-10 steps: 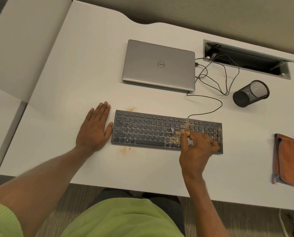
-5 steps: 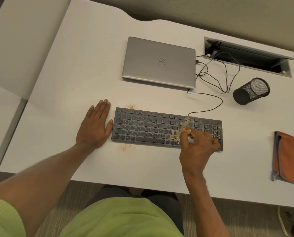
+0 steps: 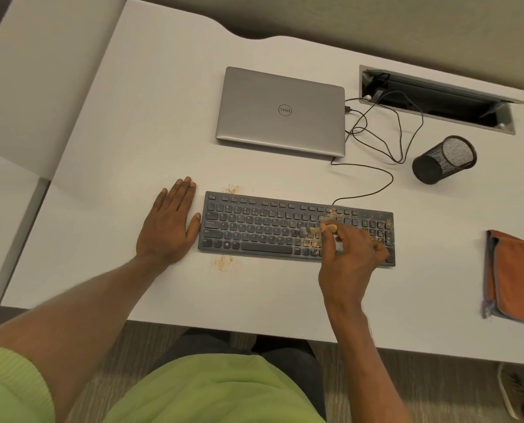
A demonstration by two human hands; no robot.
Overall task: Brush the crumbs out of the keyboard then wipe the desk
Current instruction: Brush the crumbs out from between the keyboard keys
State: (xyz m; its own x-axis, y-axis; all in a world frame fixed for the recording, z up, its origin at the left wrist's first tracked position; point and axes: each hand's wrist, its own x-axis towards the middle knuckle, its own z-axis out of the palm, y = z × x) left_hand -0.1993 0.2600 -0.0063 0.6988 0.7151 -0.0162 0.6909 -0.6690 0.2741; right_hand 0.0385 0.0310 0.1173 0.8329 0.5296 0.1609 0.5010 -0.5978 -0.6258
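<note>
A dark grey keyboard point(image 3: 263, 227) lies on the white desk point(image 3: 132, 132), its right half dusted with tan crumbs point(image 3: 311, 243). My right hand point(image 3: 350, 261) is over that right half, shut on a small brush point(image 3: 314, 230) with a light wooden handle; its bristles touch the keys near the middle-right. My left hand point(image 3: 167, 227) lies flat on the desk, fingers apart, against the keyboard's left end. Small crumb patches sit on the desk above the keyboard's top left corner point(image 3: 232, 189) and below its front edge point(image 3: 223, 263).
A shut silver laptop point(image 3: 280, 111) lies behind the keyboard, with black cables point(image 3: 376, 138) running to an open cable slot point(image 3: 437, 99). A black mesh cup point(image 3: 443, 160) lies on its side at right. A folded orange cloth point(image 3: 516, 276) lies at the right edge.
My right hand with the brush has shifted only slightly over the keyboard's right half. My left hand has stayed flat beside the keyboard.
</note>
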